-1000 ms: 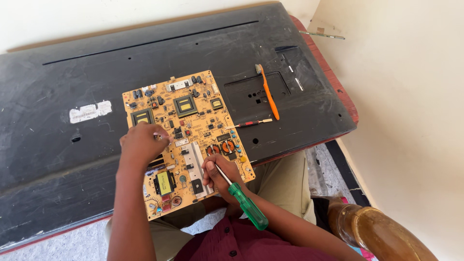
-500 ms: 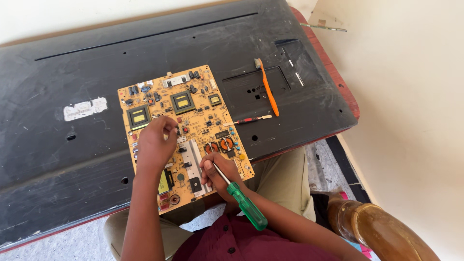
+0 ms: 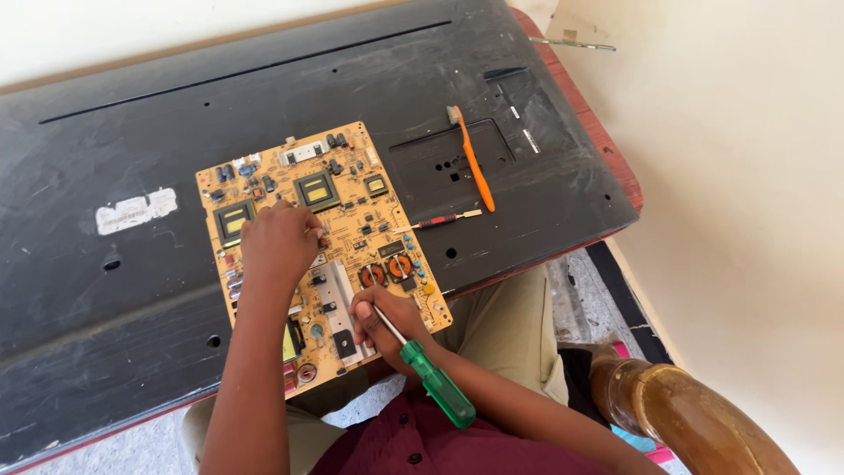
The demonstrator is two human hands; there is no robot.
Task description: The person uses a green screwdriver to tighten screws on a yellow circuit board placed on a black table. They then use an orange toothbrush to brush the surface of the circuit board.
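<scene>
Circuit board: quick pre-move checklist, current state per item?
1. Circuit board lies flat on the black panel: ok.
2. Left hand pressing on the board's middle: ok.
3. Right hand gripping the green-handled screwdriver: ok.
4. Screwdriver tip seated on a screw: cannot tell, hidden under the hand.
5. Orange toothbrush and small red-handled tool lie apart from both hands: ok.
6. Board inside the panel edge: not ok, its near corner overhangs.
</scene>
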